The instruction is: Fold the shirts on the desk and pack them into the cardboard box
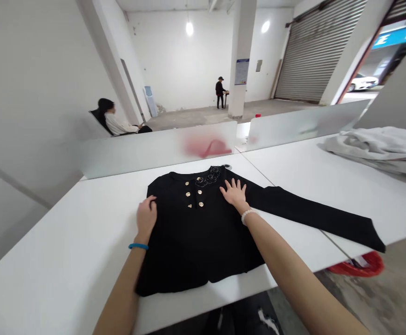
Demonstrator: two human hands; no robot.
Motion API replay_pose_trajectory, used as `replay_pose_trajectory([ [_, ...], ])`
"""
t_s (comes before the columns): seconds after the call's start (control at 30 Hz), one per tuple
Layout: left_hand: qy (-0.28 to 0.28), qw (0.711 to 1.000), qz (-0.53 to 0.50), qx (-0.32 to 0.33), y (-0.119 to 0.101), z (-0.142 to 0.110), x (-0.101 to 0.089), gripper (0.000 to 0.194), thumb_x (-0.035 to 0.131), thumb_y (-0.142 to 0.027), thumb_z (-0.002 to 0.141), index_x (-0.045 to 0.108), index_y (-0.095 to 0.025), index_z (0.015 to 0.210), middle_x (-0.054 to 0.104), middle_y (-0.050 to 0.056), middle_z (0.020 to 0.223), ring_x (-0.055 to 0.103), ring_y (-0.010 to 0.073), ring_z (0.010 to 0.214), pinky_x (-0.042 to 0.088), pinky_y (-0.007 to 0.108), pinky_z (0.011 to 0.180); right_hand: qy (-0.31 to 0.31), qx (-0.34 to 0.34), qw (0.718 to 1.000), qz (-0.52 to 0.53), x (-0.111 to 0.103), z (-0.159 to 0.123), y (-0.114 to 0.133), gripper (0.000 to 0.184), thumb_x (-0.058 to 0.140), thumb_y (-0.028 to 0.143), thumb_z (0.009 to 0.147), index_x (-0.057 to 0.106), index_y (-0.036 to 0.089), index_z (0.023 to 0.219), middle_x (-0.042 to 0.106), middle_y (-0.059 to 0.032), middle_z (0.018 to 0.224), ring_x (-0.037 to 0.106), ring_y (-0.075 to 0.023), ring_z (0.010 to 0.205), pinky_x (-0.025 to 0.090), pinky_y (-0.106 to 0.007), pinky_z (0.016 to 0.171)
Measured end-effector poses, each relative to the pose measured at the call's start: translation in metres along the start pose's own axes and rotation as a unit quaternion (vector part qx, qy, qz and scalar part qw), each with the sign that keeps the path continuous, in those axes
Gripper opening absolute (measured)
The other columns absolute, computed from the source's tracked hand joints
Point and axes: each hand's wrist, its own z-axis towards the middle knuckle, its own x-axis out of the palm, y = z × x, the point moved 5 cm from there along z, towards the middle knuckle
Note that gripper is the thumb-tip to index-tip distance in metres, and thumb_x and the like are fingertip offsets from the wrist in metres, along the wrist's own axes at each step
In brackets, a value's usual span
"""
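Head view, black sweater (196, 237), under right hand (233, 194)

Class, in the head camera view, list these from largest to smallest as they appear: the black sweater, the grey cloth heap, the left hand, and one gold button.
1. black sweater
2. grey cloth heap, unsure because the frame cuts it off
3. left hand
4. gold button
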Motion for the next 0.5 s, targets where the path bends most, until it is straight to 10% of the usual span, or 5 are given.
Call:
replay_pose_trajectory([
  [0.27, 0.013, 0.994, -0.04, -0.102, 0.024, 0.01, -0.011, 0.042, 0.043, -0.04, 0.084, 0.053, -0.016, 0.116, 0.068, 0.013, 0.094, 0.06, 0.0322, 0.102, 0.028, 0.055, 0.105, -0.078, -0.032, 0.995, 0.052, -0.04, -0.038, -0.023, 0.042, 0.028, 0.026, 0.096, 0.047, 0.022, 0.133, 0.055, -0.0031, 0.132, 0.049, -0.0151, 0.12, 0.036, -0.023, 0.098],
  [0.5, 0.034, 0.985, -0.148, -0.082, 0.006, 0.003, -0.006, 0.054, 0.045, -0.041, 0.084, 0.036, -0.026, 0.135, 0.055, 0.011, 0.129, 0.062, 0.0254, 0.099, 0.05, 0.039, 0.083, -0.19, 0.146, 0.97, 0.05, -0.115, -0.121, -0.172, 0.042, 0.034, 0.022, 0.092, 0.049, 0.013, 0.13, 0.064, -0.0124, 0.116, 0.062, -0.0232, 0.1, 0.045, -0.033, 0.087],
])
